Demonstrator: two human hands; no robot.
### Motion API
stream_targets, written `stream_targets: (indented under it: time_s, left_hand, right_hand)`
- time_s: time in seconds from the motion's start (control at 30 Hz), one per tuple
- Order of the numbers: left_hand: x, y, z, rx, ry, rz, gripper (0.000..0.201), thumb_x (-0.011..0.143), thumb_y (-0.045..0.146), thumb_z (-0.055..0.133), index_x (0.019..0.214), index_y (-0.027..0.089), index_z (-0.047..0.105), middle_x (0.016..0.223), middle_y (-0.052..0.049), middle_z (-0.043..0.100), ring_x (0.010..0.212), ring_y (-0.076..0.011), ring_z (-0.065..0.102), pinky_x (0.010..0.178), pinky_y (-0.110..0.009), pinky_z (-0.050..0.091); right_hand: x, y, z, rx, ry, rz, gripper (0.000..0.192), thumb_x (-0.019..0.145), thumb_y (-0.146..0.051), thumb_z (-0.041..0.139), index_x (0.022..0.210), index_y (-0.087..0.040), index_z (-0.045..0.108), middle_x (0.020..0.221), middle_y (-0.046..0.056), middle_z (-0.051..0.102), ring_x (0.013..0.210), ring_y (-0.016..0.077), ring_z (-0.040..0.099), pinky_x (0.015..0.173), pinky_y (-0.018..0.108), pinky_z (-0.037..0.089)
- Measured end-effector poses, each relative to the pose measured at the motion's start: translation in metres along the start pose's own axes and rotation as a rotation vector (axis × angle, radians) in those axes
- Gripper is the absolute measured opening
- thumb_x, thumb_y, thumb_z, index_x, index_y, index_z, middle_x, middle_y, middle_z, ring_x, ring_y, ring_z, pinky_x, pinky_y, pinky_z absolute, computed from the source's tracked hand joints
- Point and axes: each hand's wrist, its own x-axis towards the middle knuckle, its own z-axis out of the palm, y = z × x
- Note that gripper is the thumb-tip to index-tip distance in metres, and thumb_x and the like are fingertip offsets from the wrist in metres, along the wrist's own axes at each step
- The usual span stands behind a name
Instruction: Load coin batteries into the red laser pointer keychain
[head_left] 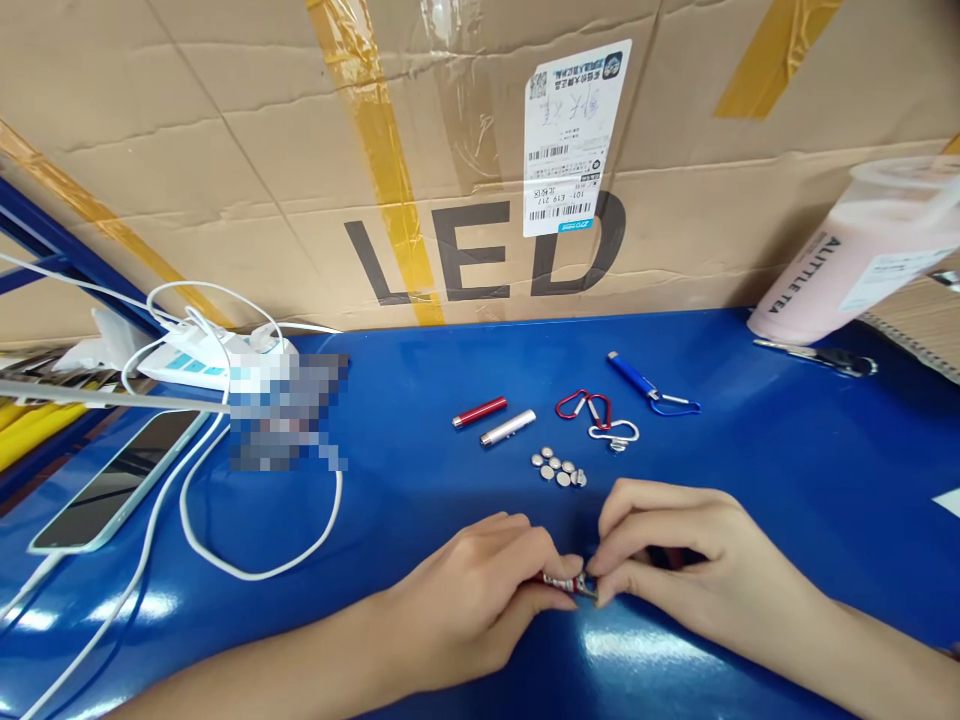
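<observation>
My left hand (pixel 476 590) is closed around a small red keychain flashlight (pixel 559 581) with pale printing on its barrel. At the flashlight's metal end, my right hand (pixel 686 560) pinches with thumb and fingertips; exactly what part sits between them is hard to see. Something dark red shows beneath the right hand, mostly hidden. Just beyond the hands lies a cluster of several button cells (pixel 556 466). Behind them are a red tube (pixel 480 413), a silver tube (pixel 508 428), a red carabiner (pixel 596 408), a silver carabiner (pixel 615 433) and a blue flashlight (pixel 631 375) with its blue carabiner.
A large cardboard box (pixel 285 200) stands along the back of the blue table (pixel 420 480). At left are a phone (pixel 120 485), white cables (pixel 262 575) and a power strip (pixel 187 365). A tilted-looking pink drink cup (pixel 832 260) and keys (pixel 825 357) are at right.
</observation>
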Motion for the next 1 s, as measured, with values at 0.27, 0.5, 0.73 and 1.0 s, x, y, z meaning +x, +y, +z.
stream_targets:
  time_s: [0.27, 0.5, 0.73, 1.0]
  left_hand:
    - [-0.0023, -0.0007, 0.0008, -0.014, 0.033, -0.003, 0.016, 0.097, 0.021, 0.041, 0.088, 0.015, 0.053, 0.073, -0.003, 0.064, 0.062, -0.0125, 0.053, 0.062, -0.025, 0.042]
    - [-0.0002, -0.0003, 0.0001, -0.028, 0.039, -0.010, 0.013, 0.094, 0.013, 0.047, 0.103, 0.016, 0.056, 0.080, -0.001, 0.067, 0.066, -0.0120, 0.055, 0.066, -0.025, 0.041]
    - [0.0004, 0.0015, 0.0011, 0.056, 0.092, -0.023, 0.013, 0.093, 0.011, 0.046, 0.099, 0.016, 0.056, 0.079, -0.001, 0.065, 0.062, -0.0124, 0.049, 0.061, -0.025, 0.038]
    - [0.0008, 0.0046, -0.0007, 0.068, 0.114, -0.045, 0.016, 0.096, 0.016, 0.038, 0.103, 0.016, 0.052, 0.079, -0.003, 0.063, 0.062, -0.0138, 0.050, 0.060, -0.024, 0.040]
  right_hand:
    - [-0.0035, -0.0041, 0.0052, 0.153, -0.098, 0.297, 0.014, 0.073, -0.024, 0.070, 0.059, -0.021, 0.067, 0.061, -0.003, 0.057, 0.044, 0.0060, 0.047, 0.039, 0.017, 0.037]
    - [0.0006, -0.0067, 0.0040, 0.217, -0.140, 0.408, 0.018, 0.071, -0.025, 0.070, 0.055, -0.021, 0.064, 0.058, -0.003, 0.054, 0.045, 0.0068, 0.046, 0.041, 0.018, 0.038]
    - [0.0021, -0.0036, 0.0034, 0.118, -0.067, 0.341, 0.017, 0.072, -0.028, 0.072, 0.057, -0.022, 0.067, 0.059, -0.002, 0.057, 0.044, 0.0070, 0.049, 0.038, 0.017, 0.038]
    - [-0.0036, 0.0013, -0.0005, -0.102, 0.145, -0.042, 0.009, 0.080, -0.028, 0.067, 0.088, -0.023, 0.069, 0.075, 0.000, 0.064, 0.044, 0.0057, 0.052, 0.039, 0.017, 0.045]
